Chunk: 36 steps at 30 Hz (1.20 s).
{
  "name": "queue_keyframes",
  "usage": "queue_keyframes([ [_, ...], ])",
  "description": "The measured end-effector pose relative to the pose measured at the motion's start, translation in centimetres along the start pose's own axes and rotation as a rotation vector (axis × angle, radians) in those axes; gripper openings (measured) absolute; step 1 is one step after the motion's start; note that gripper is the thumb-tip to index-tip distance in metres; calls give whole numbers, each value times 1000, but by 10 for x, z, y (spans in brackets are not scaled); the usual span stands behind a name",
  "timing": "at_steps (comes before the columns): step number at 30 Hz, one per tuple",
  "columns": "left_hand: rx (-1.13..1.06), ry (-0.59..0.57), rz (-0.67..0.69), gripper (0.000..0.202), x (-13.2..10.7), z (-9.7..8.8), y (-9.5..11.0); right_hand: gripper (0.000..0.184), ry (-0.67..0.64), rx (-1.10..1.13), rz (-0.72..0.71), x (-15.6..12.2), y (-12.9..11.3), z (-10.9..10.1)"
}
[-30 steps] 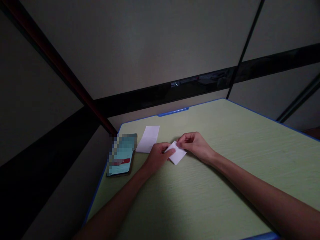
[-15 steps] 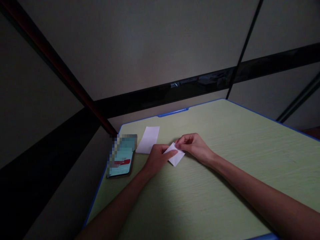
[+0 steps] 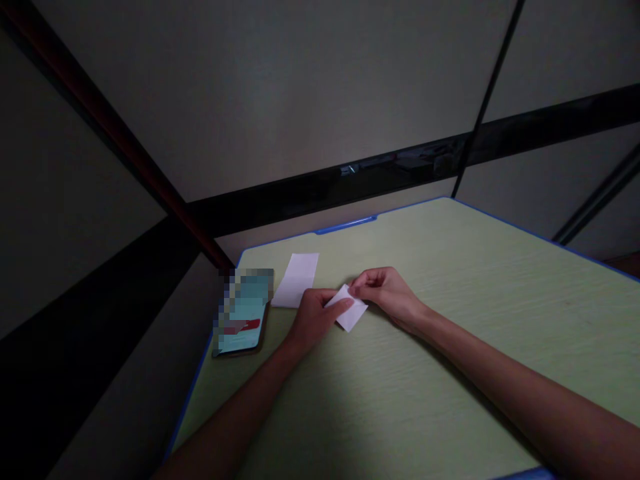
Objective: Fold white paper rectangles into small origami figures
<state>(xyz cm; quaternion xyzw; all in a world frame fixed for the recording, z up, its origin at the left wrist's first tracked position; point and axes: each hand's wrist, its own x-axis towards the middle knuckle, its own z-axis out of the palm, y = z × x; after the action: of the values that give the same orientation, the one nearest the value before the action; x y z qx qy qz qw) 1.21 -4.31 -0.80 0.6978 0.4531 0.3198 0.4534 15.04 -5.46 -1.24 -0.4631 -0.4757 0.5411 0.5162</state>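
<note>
A small folded piece of white paper [image 3: 352, 316] is held between both hands, just over the table, with one corner pointing toward me. My left hand [image 3: 316, 316] pinches it from the left, thumb lying across its face and fingers behind. At its upper right edge, my right hand [image 3: 385, 291] grips it between thumb and curled fingertips. The fingertips of both hands are partly hidden behind the paper. A larger sheet of white paper [image 3: 297, 279] with a crease across it lies flat just beyond my left hand.
A phone [image 3: 245, 313] with a lit, partly pixelated screen lies at the table's left edge. The pale wood-grain table [image 3: 480, 280] has blue edging and a blue strip [image 3: 347, 225] at the back. Behind it stand panels [image 3: 320, 100] with a glossy black band.
The folded paper and the fingers on it have shifted very slightly to the left. Both hands keep their grip; the phone and the larger sheet stay in place.
</note>
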Motion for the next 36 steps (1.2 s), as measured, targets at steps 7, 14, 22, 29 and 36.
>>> queue_keyframes([
  [7, -3, 15, 28, 25, 0, -1, -2, 18, -80, -101, -72, 2, 0, -2],
  [14, -1, 11, 51, 25, 0, -2, -3, 15, -208, -283, -132, 1, 2, -3],
  [22, 63, 13, 55, 25, 0, -1, -3, 18, -206, -322, -150, -1, 0, -5],
  [29, 30, 103, 51, 24, 1, 0, -3, 27, -189, -236, -178, 0, 0, -3],
  [36, -101, 193, 44, 24, 3, 0, -6, 26, -192, -169, -165, -1, 3, 0],
])
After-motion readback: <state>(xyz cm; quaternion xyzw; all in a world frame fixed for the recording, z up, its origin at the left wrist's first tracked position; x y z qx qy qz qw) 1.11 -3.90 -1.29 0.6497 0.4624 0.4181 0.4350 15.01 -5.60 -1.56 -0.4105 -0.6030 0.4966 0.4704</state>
